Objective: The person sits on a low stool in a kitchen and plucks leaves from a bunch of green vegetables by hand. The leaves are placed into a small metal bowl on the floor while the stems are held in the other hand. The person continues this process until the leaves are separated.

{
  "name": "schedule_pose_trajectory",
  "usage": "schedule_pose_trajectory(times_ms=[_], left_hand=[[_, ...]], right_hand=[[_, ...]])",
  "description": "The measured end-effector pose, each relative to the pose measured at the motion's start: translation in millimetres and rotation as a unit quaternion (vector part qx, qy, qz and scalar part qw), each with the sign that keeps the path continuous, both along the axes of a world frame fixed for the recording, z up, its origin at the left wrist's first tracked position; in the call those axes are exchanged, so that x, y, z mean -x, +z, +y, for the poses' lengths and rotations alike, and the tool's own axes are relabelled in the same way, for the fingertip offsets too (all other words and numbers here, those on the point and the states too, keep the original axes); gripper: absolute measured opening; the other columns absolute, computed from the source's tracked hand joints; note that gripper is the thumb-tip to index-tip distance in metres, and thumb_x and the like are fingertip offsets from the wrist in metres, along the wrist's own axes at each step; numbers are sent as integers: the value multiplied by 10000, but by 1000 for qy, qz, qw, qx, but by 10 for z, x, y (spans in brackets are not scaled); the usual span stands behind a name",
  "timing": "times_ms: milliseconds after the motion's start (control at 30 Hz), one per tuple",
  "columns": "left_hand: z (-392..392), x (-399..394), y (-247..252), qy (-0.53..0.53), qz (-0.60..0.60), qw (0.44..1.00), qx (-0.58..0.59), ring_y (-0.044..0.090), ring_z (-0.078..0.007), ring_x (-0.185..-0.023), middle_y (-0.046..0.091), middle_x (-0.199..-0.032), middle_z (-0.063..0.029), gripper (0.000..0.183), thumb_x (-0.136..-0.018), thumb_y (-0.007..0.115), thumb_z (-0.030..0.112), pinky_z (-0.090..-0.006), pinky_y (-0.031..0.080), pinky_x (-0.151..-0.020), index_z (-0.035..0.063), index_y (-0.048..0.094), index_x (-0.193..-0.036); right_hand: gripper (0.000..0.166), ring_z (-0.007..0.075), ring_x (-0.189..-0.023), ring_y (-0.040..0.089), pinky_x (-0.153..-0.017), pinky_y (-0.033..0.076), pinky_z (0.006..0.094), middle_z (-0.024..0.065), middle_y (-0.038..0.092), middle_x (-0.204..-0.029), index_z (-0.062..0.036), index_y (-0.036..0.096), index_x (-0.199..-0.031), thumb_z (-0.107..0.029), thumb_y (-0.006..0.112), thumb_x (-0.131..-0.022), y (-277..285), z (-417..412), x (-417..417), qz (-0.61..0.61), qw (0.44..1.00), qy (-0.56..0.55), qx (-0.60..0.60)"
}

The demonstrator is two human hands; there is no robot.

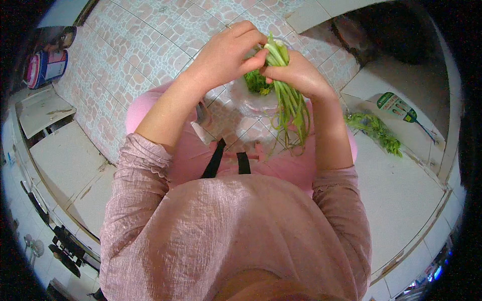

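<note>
My right hand (301, 73) grips a bunch of green leafy stalks (292, 101), which look like celery or a similar herb. Their thin stems and leaves hang down toward my right knee. At the pale upper ends of the bunch, my left hand (233, 52) has its thumb and fingers pinched on the stalks. Beneath both hands a clear plastic bag or container (246, 101) rests on the floor, partly hidden by them. Green leaves (259, 82) show inside it.
On the white surface (395, 180) to my right lies another leafy green bunch (376, 131), with a printed green-and-white hand fan (397, 106) beside it. A pink and blue package (47, 68) stands at far left. Patterned tile floor (147, 45) stretches ahead.
</note>
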State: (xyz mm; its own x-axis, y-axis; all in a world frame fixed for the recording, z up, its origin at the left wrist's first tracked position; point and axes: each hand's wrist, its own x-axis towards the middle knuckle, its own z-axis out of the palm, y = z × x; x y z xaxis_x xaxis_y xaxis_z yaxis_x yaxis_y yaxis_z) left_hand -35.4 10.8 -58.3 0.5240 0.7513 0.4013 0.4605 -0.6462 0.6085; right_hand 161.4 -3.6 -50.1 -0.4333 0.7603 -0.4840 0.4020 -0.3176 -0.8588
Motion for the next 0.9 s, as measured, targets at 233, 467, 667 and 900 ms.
schedule_pose_trajectory(times_ms=[233, 467, 667, 900], left_hand=[[-30, 5, -19, 18, 69, 992, -103, 583, -273, -702, 526, -797, -89, 222, -707, 676, 177, -373, 480, -572, 81, 551, -862], [-81, -43, -21, 46, 90, 989, -103, 588, -261, -604, 517, -685, -66, 151, -690, 618, 200, -376, 480, -522, 94, 555, -778], [-46, 33, -44, 10, 107, 989, -98, 583, -266, -626, 519, -701, -65, 99, -707, 591, 141, -372, 470, -536, 99, 558, -789], [115, 159, -105, 97, -141, 985, 3, 521, -208, -626, 525, -701, -113, 62, -718, 471, 7, -304, 432, -591, -6, 526, -742]], right_hand=[[189, 132, -663, 587, -600, 460, 287, 47, 629, -711, -23, 636, -788, -181, 631, -685, -160, -22, 43, 14, 1000, 12, -2], [182, 130, -675, 582, -611, 458, 284, 45, 623, -705, -19, 626, -781, -173, 629, -684, -137, -26, 52, 4, 999, 39, 15], [208, 124, -643, 572, -596, 453, 283, 33, 626, -682, -21, 634, -762, -221, 659, -712, -141, -32, -3, -36, 998, 56, 4], [190, 86, -676, 537, -625, 429, 243, -4, 597, -719, -45, 612, -804, -225, 671, -784, 48, 41, -95, -2, 1000, 11, 11]])
